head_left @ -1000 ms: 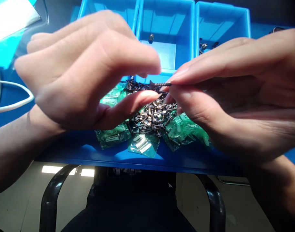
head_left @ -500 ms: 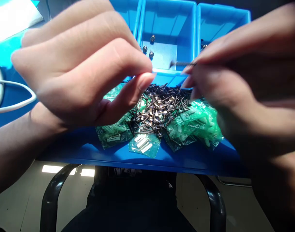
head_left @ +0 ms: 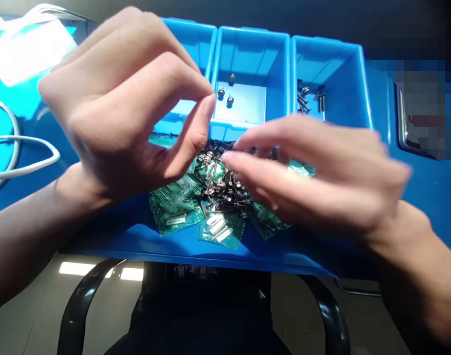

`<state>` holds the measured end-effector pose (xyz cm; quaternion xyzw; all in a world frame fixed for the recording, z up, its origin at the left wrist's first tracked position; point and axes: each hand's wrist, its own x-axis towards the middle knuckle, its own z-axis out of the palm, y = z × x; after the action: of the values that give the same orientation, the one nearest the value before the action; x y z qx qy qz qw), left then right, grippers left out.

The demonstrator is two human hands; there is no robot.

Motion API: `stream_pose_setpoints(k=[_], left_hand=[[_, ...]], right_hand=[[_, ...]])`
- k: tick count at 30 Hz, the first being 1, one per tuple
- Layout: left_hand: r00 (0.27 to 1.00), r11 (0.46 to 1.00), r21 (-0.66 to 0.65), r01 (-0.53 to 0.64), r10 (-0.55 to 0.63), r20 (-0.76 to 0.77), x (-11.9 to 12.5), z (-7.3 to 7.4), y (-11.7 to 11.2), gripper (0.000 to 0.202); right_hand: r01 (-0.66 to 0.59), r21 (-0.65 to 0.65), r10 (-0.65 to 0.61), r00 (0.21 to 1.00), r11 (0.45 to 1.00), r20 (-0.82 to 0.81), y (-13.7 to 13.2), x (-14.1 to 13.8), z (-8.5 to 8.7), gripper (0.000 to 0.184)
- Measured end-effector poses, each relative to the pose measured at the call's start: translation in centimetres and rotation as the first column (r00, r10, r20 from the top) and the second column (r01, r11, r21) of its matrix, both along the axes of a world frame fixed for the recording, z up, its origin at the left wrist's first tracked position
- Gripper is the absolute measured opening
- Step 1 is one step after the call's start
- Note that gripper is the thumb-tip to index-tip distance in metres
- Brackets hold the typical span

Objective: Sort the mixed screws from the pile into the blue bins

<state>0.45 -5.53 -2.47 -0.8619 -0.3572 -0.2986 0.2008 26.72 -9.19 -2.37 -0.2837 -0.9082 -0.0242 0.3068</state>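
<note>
- Pinching: left hand (head_left: 127, 106), 10 o'clock of the screw heap (head_left: 220, 190); thumb and index tips together, nothing visible between them.
- Right hand (head_left: 321, 180), 3 o'clock, blurred; tips close together over the heap, can't tell if gripping anything.
- Binned: three hex-head screws (head_left: 230, 100) in middle bin (head_left: 278, 84), 12 o'clock; dark cluster (head_left: 302, 102) in right bin (head_left: 349, 88), 1–2 o'clock.
- Left bin (head_left: 201, 47), 11 o'clock: contents hidden.
- Unbinned: most visible screws, among green packets (head_left: 173, 212).
</note>
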Motion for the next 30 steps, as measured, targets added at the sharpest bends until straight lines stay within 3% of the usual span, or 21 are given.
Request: stream_pose_setpoints(k=[3, 5, 12, 24, 27, 30], left_hand=[[0.982, 0.986, -0.051, 0.159, -0.153, 0.107, -0.3, -0.6, 0.2, 0.018], [0.973, 0.984, -0.007, 0.178, -0.175, 0.150, -0.5, -0.8, 0.2, 0.009], [0.937, 0.954, 0.126, 0.273, -0.293, 0.189, 0.0, -1.2, 0.5, 0.011], [0.947, 0.958, 0.121, 0.260, -0.278, 0.160, -0.1, -1.0, 0.5, 0.014], [0.941, 0.959, 0.129, 0.252, -0.274, 0.198, 0.2, -1.0, 0.5, 0.011], [0.934, 0.956, 0.122, 0.267, -0.288, 0.210, 0.4, -1.1, 0.5, 0.009]], right_hand=[[-0.141, 0.116, 0.110, 0.965, 0.983, 0.238, -0.7, -0.4, -0.6, 0.026], [-0.152, 0.125, 0.108, 0.946, 0.980, 0.306, -0.7, -0.3, -1.0, 0.024], [-0.119, 0.122, 0.090, 0.972, 0.985, 0.218, -0.4, -0.3, -1.3, 0.014], [-0.086, 0.102, 0.077, 0.993, 0.991, 0.087, -0.6, -0.5, -1.3, 0.013], [0.017, 0.104, -0.017, 1.000, 0.994, -0.002, 0.2, 0.7, -0.6, 0.011], [0.263, 0.153, -0.253, 0.964, 0.952, -0.083, 2.3, 3.3, 0.2, 0.017]])
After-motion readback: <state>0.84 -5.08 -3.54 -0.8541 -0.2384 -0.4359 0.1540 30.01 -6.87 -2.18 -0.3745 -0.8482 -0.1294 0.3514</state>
